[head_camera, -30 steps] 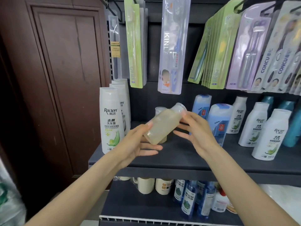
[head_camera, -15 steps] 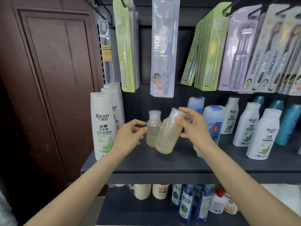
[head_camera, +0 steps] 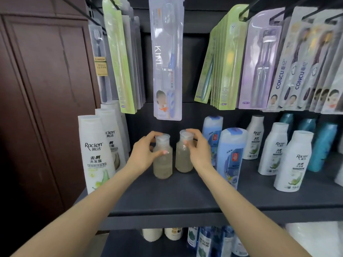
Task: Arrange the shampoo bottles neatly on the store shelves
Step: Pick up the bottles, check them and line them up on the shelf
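Two small clear bottles of pale cloudy liquid stand upright side by side on the dark grey shelf [head_camera: 185,197]. My left hand [head_camera: 143,154] grips the left clear bottle [head_camera: 163,166] at its neck and shoulder. My right hand [head_camera: 196,151] holds the right clear bottle [head_camera: 182,162] around its cap and neck. Tall white Raclen shampoo bottles [head_camera: 96,154] stand in a row at the shelf's left end. Blue and white bottles [head_camera: 231,156] stand just right of my right hand.
Smaller white Raclen bottles [head_camera: 293,162] and teal bottles [head_camera: 323,145] fill the shelf's right side. Toothbrush packs [head_camera: 167,62] hang above the bottles. A brown wooden door [head_camera: 42,108] is at the left. More bottles [head_camera: 204,240] sit on the shelf below.
The tilted clear bottle has been set upright on the shelf beside the other one. My left hand has closed round the left bottle. The view has moved closer and upward.
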Demonstrator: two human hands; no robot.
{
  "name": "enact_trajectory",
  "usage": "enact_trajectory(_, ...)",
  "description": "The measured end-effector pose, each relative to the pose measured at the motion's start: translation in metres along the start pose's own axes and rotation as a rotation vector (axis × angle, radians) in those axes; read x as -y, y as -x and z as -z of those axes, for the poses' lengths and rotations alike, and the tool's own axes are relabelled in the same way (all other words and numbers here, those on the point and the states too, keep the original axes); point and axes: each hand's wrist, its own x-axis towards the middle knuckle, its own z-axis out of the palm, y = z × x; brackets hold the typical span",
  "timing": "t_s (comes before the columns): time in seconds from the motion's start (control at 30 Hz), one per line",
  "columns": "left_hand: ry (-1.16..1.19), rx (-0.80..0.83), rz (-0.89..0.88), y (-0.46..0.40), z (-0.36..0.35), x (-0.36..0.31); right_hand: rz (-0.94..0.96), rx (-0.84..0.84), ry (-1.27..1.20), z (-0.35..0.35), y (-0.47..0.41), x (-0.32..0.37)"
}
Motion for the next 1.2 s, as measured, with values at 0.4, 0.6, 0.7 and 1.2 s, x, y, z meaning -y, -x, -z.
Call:
enact_trajectory(0.4, 0.005, -0.007, 0.001, 0.007, -0.004, 0.002, 0.058, 0.158, 0.03, -0.01, -0.005, -0.045)
enact_trajectory(0.6, -0.009, -0.014, 0.017, 0.005, -0.006, 0.004, -0.107, 0.052, -0.093, -0.041, -0.027, -0.054)
enact_trajectory(0.7, -0.017, -0.014, 0.023, 0.005, -0.007, 0.005, -0.135, 0.04, -0.115, -0.059, -0.036, -0.06)
enact_trajectory(1.2, -0.025, -0.02, 0.059, 0.007, -0.007, 0.008, -0.187, 0.233, -0.208, -0.083, -0.054, -0.06)
